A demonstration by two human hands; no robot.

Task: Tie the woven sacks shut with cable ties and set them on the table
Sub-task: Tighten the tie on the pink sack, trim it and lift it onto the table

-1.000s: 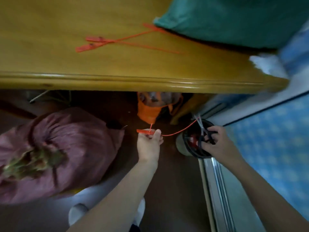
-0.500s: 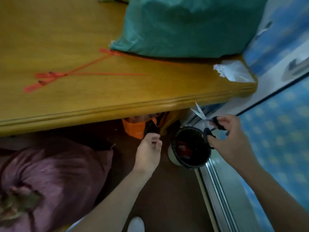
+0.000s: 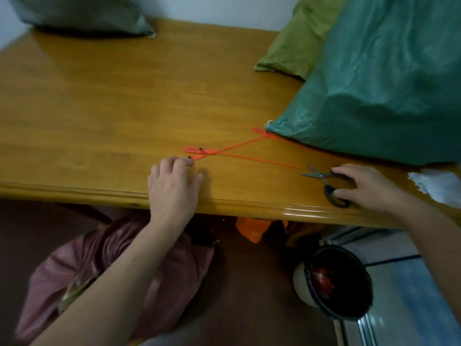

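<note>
Currently, my left hand [image 3: 174, 186] rests on the near edge of the table [image 3: 99, 108], fingers bent, fingertips touching the head of one of two crossed orange cable ties [image 3: 197, 149]; whether they pinch it cannot be determined. My right hand [image 3: 369, 187] grips the handles of the scissors [image 3: 316, 174], which lie flat on the table, blades slightly parted, pointing left, just beside a tie's tail. A green sack [image 3: 386, 83], an olive sack [image 3: 294, 41] and a grey sack [image 3: 82, 13] lie on the table; a pink sack [image 3: 179, 270] lies on the floor below its edge.
</note>
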